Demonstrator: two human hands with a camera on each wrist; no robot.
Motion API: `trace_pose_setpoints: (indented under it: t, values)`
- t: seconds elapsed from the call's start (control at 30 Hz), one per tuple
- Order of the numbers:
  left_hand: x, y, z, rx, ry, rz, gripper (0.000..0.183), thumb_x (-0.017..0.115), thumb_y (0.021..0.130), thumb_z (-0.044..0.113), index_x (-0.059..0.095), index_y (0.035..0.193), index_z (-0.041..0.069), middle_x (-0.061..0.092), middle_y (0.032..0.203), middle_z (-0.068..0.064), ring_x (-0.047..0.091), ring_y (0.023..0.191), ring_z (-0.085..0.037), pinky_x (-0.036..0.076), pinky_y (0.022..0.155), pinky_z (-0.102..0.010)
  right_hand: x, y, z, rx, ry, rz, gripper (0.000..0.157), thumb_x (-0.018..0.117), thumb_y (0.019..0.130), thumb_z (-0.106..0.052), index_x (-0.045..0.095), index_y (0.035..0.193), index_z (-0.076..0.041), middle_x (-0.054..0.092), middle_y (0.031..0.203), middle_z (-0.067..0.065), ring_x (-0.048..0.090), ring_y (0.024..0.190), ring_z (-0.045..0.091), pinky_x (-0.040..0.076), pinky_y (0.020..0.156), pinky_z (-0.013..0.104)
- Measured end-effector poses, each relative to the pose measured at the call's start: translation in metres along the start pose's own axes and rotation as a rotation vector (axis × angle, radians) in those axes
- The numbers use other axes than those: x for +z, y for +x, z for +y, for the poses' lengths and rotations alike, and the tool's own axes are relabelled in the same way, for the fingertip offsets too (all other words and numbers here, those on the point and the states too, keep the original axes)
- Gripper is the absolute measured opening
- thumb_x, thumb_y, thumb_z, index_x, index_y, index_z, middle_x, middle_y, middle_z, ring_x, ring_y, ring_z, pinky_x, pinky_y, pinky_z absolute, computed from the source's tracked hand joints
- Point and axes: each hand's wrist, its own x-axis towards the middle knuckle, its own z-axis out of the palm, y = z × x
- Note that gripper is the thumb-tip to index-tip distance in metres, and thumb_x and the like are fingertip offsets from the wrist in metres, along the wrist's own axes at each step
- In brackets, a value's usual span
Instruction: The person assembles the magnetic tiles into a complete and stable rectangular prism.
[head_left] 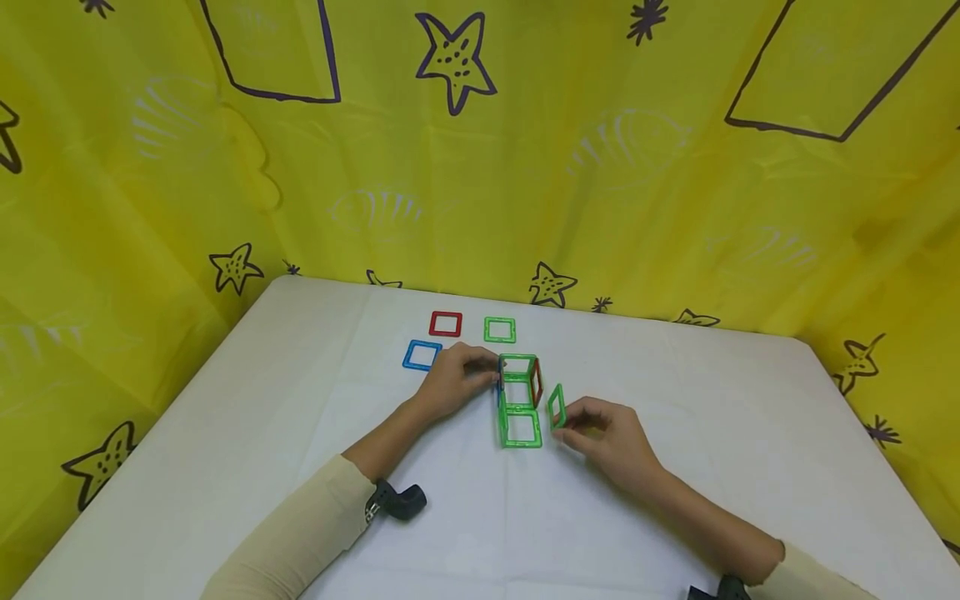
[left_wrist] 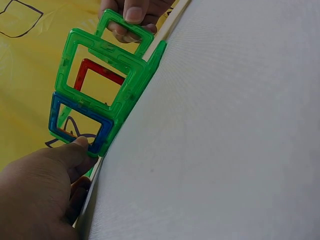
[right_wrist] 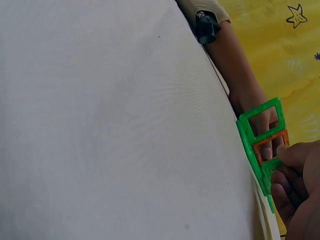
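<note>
A structure of square magnetic tiles stands mid-table, with two green base tiles (head_left: 522, 446) in a row. Its left side has a blue tile (left_wrist: 56, 115) and a green tile (left_wrist: 67, 55); a red tile (head_left: 537, 383) stands on the right and a green tile (head_left: 517, 357) at the back. My left hand (head_left: 453, 379) grips the structure at its left side, thumb against the lower part of the blue tile. To the right, my right hand (head_left: 611, 433) pinches a loose green magnetic tile (head_left: 552, 408), held upright and apart from the base.
Behind the structure, a red tile (head_left: 446, 313) and a green tile (head_left: 499, 319) lie flat. Another blue tile (head_left: 408, 354) lies close to my left hand. A yellow patterned curtain (head_left: 480, 183) hangs behind the white table (head_left: 480, 533).
</note>
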Motion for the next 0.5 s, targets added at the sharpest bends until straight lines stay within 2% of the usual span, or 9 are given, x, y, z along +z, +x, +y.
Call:
trace_pose_setpoints:
  t: [0.27, 0.5]
  values:
    - [0.0007, 0.0023, -0.0025, 0.011, 0.006, -0.003, 0.022, 0.078, 0.095, 0.006, 0.078, 0.117, 0.004, 0.075, 0.114, -0.004, 0.066, 0.110, -0.019, 0.052, 0.101, -0.035, 0.0035, -0.0032, -0.0011, -0.041, 0.031, -0.012, 0.017, 0.086, 0.086, -0.002, 0.076, 0.096, -0.011, 0.076, 0.092, -0.002, 0.070, 0.081, 0.014, 0.056, 0.068, 0.025]
    - [0.0007, 0.0021, -0.0022, 0.012, 0.004, -0.005, 0.022, 0.078, 0.095, 0.005, 0.078, 0.117, 0.004, 0.075, 0.114, -0.004, 0.067, 0.109, -0.019, 0.053, 0.100, -0.035, 0.0052, -0.0050, -0.0041, -0.064, 0.062, -0.018, 0.018, 0.084, 0.086, 0.002, 0.076, 0.095, -0.010, 0.076, 0.092, 0.008, 0.070, 0.080, 0.014, 0.056, 0.070, 0.025]
